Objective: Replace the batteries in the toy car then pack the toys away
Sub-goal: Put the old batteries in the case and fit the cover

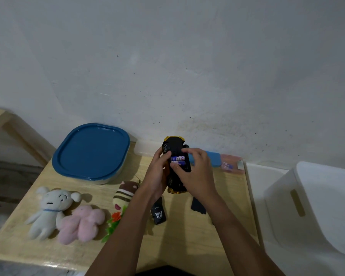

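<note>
The yellow-and-black toy car is held upside down over the wooden table. My left hand grips its left side. Two purple batteries lie in the open bay on its underside. My right hand reaches over the bay, thumb and fingertips pinching the batteries. The black battery cover lies on the table below my right wrist. A blue-lidded container stands at the back left.
A white plush dog, a pink plush, a striped brown plush and a small flower toy lie front left. A black remote lies between my forearms. A battery pack rests by the wall. A white bin stands right.
</note>
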Motion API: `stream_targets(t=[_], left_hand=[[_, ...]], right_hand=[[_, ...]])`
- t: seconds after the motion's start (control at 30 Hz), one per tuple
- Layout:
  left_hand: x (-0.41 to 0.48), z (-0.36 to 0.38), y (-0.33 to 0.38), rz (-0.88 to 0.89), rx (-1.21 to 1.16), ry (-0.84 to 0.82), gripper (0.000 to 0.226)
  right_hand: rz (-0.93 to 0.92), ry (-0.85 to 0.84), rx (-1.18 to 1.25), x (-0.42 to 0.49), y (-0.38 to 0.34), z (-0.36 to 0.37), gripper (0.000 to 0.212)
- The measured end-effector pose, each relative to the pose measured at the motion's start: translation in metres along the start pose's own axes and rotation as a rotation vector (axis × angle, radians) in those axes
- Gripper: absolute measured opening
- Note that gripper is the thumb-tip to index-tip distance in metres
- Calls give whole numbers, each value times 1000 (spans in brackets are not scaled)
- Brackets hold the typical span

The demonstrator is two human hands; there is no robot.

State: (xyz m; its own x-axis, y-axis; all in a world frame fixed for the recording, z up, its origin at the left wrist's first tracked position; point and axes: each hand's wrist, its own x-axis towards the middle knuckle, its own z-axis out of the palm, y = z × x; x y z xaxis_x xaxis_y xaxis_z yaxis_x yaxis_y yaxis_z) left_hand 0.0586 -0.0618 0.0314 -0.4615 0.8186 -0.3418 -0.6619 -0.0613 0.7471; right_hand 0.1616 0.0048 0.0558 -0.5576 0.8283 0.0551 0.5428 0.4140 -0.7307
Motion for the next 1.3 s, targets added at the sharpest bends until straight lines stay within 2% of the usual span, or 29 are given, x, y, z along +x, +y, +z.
stream_targets(t=[0.1,0.17,0.3,0.43,0.6,0.67,0.8,0.9,1.07,1.3], left_hand=[[-2,-1,0,2,2,-9,36],[-4,0,-1,-1,7,-23,36],[-5,1,-2,-12,38,-45,35],[-1,0,-4,-30,67,-60,35],[13,-7,-11,-97,72,-22,34],[20,-13,-12,-114,56,7,34],[34,-25,-11,-116,32,63,36],[45,-30,-12,-129,6,103,36],[55,-33,-15,-143,-4,125,36],[55,-34,-14,-146,5,124,36]], right_hand=[[332,-173,283,4,0,-6,80],[456,-299,451,6,1,-11,86],[468,-336,545,6,8,-9,66],[470,-332,579,9,16,-5,56],[377,-368,527,17,32,-3,58],[363,-327,505,25,52,-2,49],[374,-122,195,52,118,10,34],[294,-173,-83,66,151,19,33],[14,-254,-626,83,168,32,36],[-75,-281,-863,89,169,42,22]])
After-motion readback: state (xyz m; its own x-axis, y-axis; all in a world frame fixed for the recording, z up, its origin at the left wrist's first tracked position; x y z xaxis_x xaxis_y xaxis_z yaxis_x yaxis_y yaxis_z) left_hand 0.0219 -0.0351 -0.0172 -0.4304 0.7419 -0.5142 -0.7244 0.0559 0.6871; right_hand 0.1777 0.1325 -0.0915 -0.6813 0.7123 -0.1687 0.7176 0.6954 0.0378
